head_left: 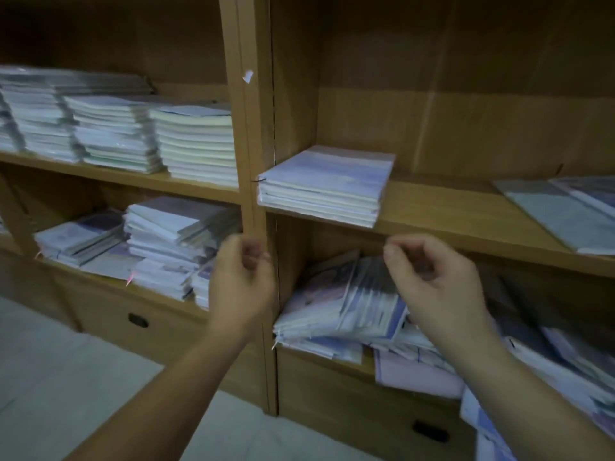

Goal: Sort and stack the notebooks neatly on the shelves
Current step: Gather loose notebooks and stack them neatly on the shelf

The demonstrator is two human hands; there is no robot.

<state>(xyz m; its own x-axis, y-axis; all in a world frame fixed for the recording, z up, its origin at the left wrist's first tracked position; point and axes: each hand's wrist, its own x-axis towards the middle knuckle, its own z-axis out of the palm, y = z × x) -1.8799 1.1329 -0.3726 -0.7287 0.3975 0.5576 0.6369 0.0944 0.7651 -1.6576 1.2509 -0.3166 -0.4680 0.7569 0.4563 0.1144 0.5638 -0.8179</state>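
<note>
On the wooden shelf (449, 211) a neat stack (324, 184) sits squared against the divider to leave room, while the left hand (244, 277) and right hand (432, 281) hover empty, fingers loosely curled, above the messy pile (349, 304) below.

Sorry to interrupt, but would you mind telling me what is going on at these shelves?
A person is sorting notebooks on wooden shelves. Both hands are empty, fingers loosely curled: the left hand in front of the upright divider, the right hand over a messy pile on the lower right shelf. A neat stack already sits on the shelf above, and tidy stacks fill the upper left shelf.
</note>
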